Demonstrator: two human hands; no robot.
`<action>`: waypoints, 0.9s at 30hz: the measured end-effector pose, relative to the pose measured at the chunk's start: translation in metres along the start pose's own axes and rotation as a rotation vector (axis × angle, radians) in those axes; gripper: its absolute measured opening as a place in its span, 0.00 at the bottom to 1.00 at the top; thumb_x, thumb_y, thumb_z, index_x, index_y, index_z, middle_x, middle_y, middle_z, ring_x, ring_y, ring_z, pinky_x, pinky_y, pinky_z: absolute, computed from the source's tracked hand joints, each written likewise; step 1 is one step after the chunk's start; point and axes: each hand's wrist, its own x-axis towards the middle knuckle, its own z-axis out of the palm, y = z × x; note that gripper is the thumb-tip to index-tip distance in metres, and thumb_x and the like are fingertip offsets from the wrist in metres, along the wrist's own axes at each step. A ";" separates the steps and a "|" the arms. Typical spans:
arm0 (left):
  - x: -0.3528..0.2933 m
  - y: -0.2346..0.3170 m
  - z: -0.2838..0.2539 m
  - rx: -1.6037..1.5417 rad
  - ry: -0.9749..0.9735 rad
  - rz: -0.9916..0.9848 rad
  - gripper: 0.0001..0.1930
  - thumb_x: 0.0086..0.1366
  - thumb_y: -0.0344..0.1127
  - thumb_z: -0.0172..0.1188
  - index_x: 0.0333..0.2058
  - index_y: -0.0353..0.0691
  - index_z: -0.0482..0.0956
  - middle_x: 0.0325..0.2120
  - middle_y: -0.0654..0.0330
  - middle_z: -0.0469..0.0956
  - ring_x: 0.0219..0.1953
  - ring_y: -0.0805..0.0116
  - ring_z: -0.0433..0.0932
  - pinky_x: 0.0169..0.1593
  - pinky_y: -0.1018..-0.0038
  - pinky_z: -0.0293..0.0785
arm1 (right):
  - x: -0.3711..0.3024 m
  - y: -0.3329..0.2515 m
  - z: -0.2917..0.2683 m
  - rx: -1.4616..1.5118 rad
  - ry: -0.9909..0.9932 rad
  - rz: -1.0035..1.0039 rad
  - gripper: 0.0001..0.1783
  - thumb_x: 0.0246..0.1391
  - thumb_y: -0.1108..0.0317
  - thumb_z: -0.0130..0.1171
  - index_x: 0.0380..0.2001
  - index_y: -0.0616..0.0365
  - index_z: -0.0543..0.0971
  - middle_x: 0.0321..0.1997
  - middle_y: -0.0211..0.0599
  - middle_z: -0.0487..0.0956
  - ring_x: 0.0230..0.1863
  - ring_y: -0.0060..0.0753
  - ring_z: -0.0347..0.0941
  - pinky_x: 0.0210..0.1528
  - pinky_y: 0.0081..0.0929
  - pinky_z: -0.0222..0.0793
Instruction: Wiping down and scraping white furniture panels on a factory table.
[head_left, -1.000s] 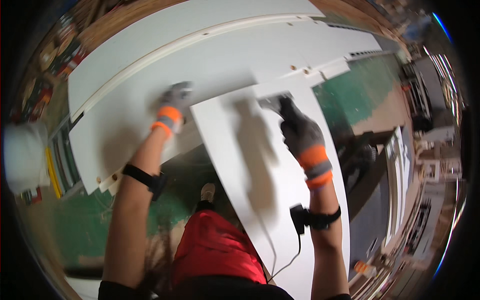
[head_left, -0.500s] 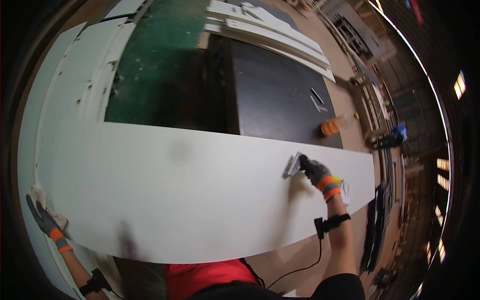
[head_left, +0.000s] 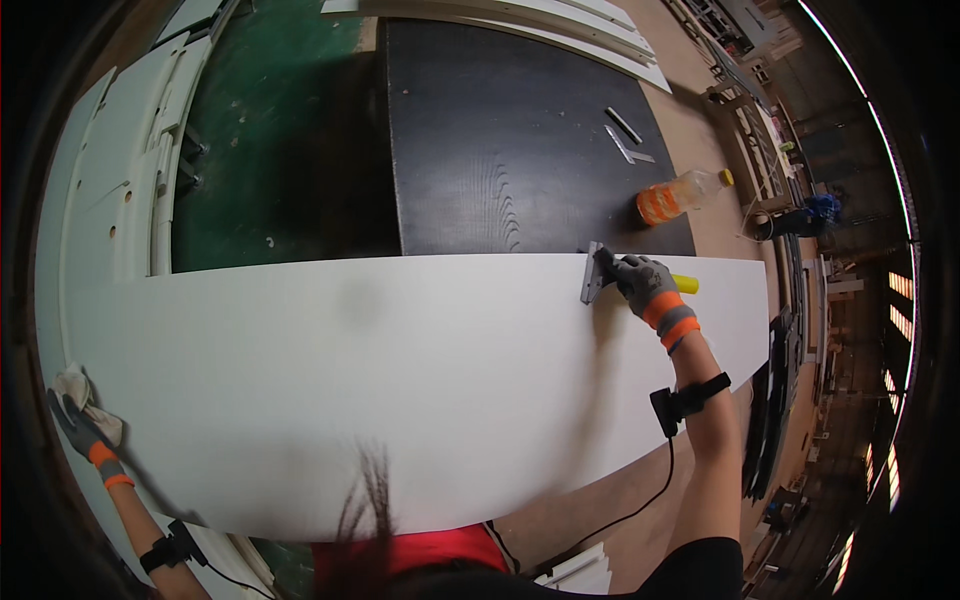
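My right hand (head_left: 645, 279), in a grey glove with an orange cuff, is closed around a scraper (head_left: 594, 275) with a wide metal blade and a yellow handle end. Its blade is at the far edge of a large white panel (head_left: 400, 390), right of the middle. At the panel's left end, my left hand (head_left: 78, 428), gloved the same way, has a crumpled off-white cloth (head_left: 103, 424) gripped against the surface. The fingers of that hand are long and only slightly bent, and part of the cloth is hidden beneath them.
Beyond the panel lies a dark wood-grain board (head_left: 520, 130), with a clear orange-labelled bottle (head_left: 680, 197) and small metal tools (head_left: 622, 140) on it. White boards (head_left: 540, 18) lie at the back. Drilled white panels (head_left: 115, 190) line the left. A blue-clad figure (head_left: 800, 218) is far right.
My right hand has moved the scraper away from me, to the panel's far edge. My left hand stays with the cloth at the left end. The whole view has shifted and turned slightly.
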 end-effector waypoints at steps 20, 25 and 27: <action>0.017 -0.112 -0.070 0.043 0.012 -0.122 0.23 0.70 0.36 0.51 0.62 0.37 0.65 0.62 0.55 0.66 0.63 0.61 0.65 0.65 0.70 0.58 | 0.068 -0.264 -0.110 -0.094 0.095 -0.326 0.21 0.50 0.72 0.55 0.49 0.45 0.76 0.42 0.28 0.76 0.47 0.37 0.72 0.53 0.38 0.66; 0.020 -0.158 -0.098 -0.103 -0.014 -0.146 0.23 0.71 0.34 0.50 0.62 0.35 0.63 0.62 0.54 0.65 0.64 0.62 0.63 0.66 0.69 0.57 | 0.088 -0.356 -0.139 -0.078 0.210 -0.457 0.18 0.49 0.72 0.55 0.46 0.48 0.77 0.38 0.28 0.75 0.45 0.37 0.72 0.49 0.38 0.66; 0.023 -0.175 -0.112 -0.033 -0.040 -0.156 0.23 0.71 0.34 0.49 0.62 0.35 0.63 0.62 0.54 0.65 0.64 0.62 0.63 0.66 0.69 0.57 | 0.098 -0.391 -0.150 -0.093 0.216 -0.508 0.18 0.49 0.72 0.55 0.45 0.47 0.78 0.38 0.28 0.75 0.44 0.37 0.71 0.48 0.38 0.66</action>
